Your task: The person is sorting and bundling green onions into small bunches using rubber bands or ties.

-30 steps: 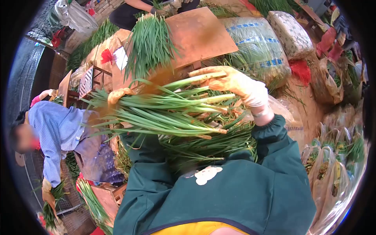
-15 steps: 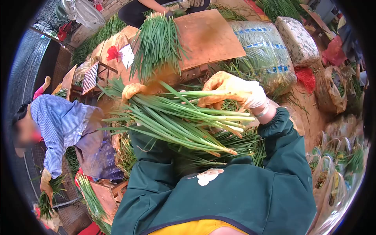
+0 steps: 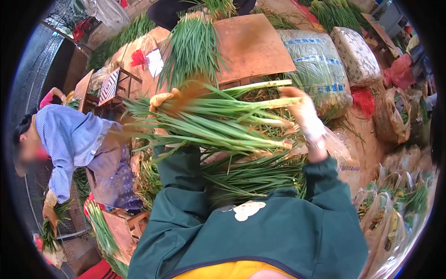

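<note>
A loose bunch of garlic chives [image 3: 218,123] lies sideways in front of my chest, green leaves to the left and pale stem ends to the right. My left hand [image 3: 162,100], in a stained glove, is closed around the leafy part. At the stem ends my right hand [image 3: 302,109], also gloved, has its fingers bent on a pale stem; motion blurs the fingertips. Below the bunch, more chives [image 3: 255,179] lie across my lap area. A brown smear blurs part of the view near my left hand.
A wooden board [image 3: 255,46] ahead bears a chive pile [image 3: 193,49]. Right of it stand a large wrapped bale [image 3: 316,65] and plastic bags [image 3: 385,223]. A person in a checked shirt [image 3: 69,135] bends at the left, holding greens. Another person sits beyond the board.
My right hand has moved right, from over the stems to their ends. The bunch has spread wider. Beyond the board, a clump of chives has come up at the top edge.
</note>
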